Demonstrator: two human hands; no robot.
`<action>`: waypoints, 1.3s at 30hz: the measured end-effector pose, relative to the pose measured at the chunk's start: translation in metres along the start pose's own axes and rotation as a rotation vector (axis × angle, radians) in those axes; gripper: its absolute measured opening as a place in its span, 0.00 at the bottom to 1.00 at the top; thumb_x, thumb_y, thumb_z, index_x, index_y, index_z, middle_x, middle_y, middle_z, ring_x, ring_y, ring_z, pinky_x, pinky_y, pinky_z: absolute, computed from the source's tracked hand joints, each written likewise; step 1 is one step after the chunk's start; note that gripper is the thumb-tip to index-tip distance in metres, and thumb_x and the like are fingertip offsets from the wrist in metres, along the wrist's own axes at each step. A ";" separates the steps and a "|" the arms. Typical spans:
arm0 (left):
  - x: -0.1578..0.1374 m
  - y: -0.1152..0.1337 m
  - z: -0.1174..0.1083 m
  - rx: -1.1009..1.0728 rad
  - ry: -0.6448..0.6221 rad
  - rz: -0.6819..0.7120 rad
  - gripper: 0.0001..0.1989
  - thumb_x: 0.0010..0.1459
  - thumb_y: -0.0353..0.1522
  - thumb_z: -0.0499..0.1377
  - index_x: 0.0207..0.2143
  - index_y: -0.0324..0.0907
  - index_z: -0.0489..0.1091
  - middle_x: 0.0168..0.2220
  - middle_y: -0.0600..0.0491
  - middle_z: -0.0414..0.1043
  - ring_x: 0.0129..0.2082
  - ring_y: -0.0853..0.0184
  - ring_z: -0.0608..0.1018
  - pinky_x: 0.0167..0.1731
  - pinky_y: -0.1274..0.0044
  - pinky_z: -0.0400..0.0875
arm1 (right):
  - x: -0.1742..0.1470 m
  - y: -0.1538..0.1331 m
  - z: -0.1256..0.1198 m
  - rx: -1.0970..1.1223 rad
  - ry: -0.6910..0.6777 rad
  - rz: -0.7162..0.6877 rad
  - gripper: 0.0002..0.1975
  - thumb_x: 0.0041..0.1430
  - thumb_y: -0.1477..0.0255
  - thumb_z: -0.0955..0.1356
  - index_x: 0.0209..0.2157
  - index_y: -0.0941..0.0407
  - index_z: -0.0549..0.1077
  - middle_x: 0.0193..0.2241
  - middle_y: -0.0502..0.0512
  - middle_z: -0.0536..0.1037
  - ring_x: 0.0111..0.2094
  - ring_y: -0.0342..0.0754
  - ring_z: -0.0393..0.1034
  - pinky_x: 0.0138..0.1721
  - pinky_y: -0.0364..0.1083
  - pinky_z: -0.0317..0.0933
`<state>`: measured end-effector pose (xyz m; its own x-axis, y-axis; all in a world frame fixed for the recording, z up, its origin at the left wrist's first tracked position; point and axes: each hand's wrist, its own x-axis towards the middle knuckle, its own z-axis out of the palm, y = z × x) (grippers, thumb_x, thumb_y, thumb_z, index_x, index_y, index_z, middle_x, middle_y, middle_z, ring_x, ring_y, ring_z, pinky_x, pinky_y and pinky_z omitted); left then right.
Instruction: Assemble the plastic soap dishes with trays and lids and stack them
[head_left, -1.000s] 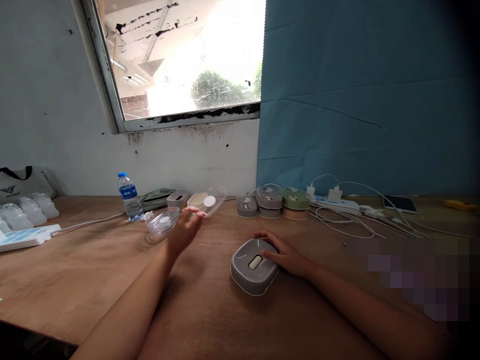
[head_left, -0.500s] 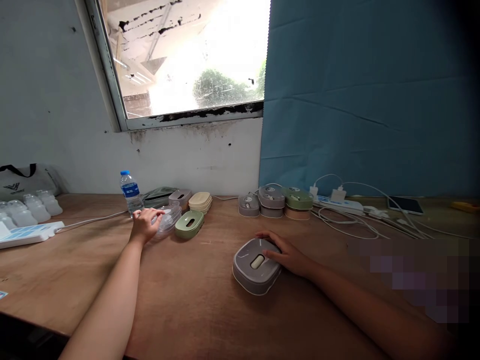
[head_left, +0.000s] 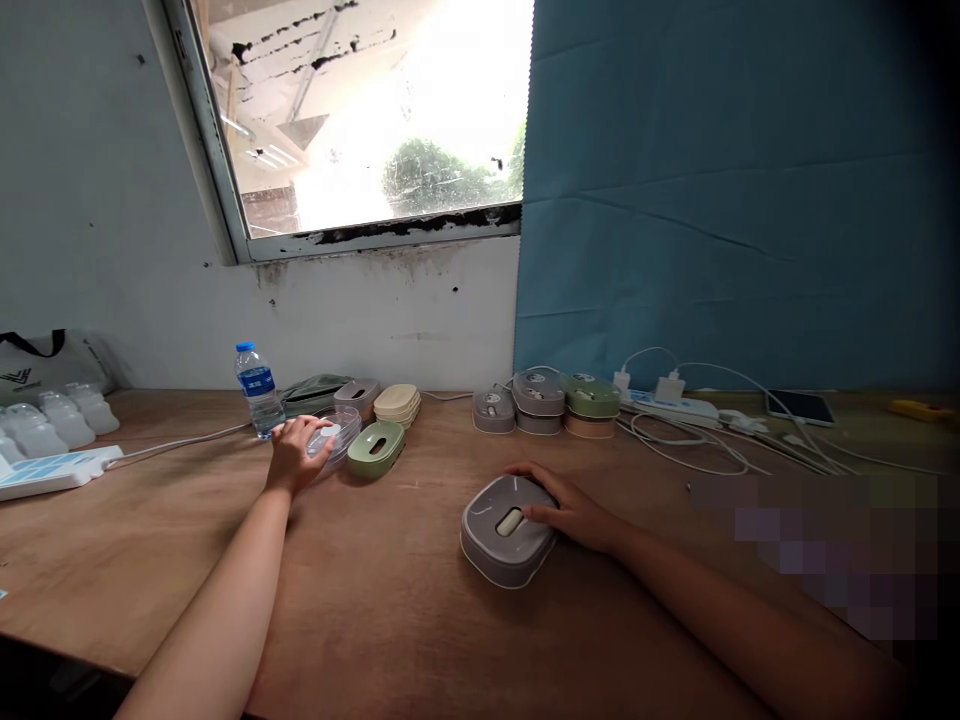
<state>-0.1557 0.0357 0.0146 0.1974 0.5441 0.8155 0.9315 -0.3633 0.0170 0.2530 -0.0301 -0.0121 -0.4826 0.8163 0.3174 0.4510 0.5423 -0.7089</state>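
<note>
Gray lidded box (head_left: 499, 552) sits right of center on the near part of the table, its pale oval inset (head_left: 510, 522) facing up. The right hand (head_left: 570, 510) holds it by the far right corner, thumb on the lid and fingers over the edge. Farther left, the left hand (head_left: 296, 452) is at the clear plastic pieces (head_left: 346, 424); their edges blur into the fingers, so I cannot tell whether the grip is pinched on a rim or only touching. Just right of them lies a green slotted lid (head_left: 373, 462), with a stack of cream lids (head_left: 397, 405) beyond it.

Thin, see-through rims would be easy to misjudge: catching two together could drag an extra piece along or knock the green lid. The water bottle (head_left: 259, 395) stands close behind the left hand, and a careless backward sweep might topple it. Held at one corner, the box could swivel under an off-center push.

The brown wooden table (head_left: 405, 600) carries more gray and green boxes (head_left: 538, 408) along the far side, then a power strip (head_left: 679, 408) and loose white cables (head_left: 720, 465) to the right. Behind rise a stained white wall (head_left: 360, 320), a bright window (head_left: 420, 120) and a creased blue cloth (head_left: 712, 230).
</note>
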 end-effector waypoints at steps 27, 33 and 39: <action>-0.004 0.172 0.001 -0.989 -0.470 0.110 0.15 0.52 0.39 0.56 0.37 0.38 0.71 0.32 0.50 0.73 0.30 0.68 0.73 0.30 0.78 0.67 | -0.001 -0.001 0.004 0.091 -0.006 0.011 0.58 0.29 0.63 0.76 0.58 0.52 0.40 0.55 0.62 0.54 0.55 0.56 0.53 0.54 0.54 0.50; 0.003 0.130 -0.010 -0.720 -0.186 0.118 0.12 0.55 0.36 0.53 0.41 0.41 0.67 0.37 0.49 0.69 0.37 0.66 0.72 0.38 0.75 0.67 | -0.002 -0.003 0.004 0.077 -0.057 0.075 0.60 0.32 0.62 0.75 0.59 0.54 0.35 0.55 0.66 0.57 0.56 0.55 0.51 0.55 0.55 0.46; -0.001 0.075 0.004 -0.373 -0.153 0.173 0.12 0.58 0.35 0.49 0.44 0.44 0.63 0.42 0.49 0.67 0.46 0.63 0.68 0.49 0.68 0.61 | -0.002 -0.001 0.003 0.057 -0.077 0.056 0.56 0.33 0.61 0.74 0.59 0.55 0.39 0.54 0.63 0.59 0.55 0.56 0.53 0.56 0.54 0.46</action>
<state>-0.0853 0.0111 0.0132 0.4098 0.5467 0.7302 0.7125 -0.6917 0.1180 0.2513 -0.0327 -0.0139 -0.5147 0.8263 0.2285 0.4366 0.4820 -0.7597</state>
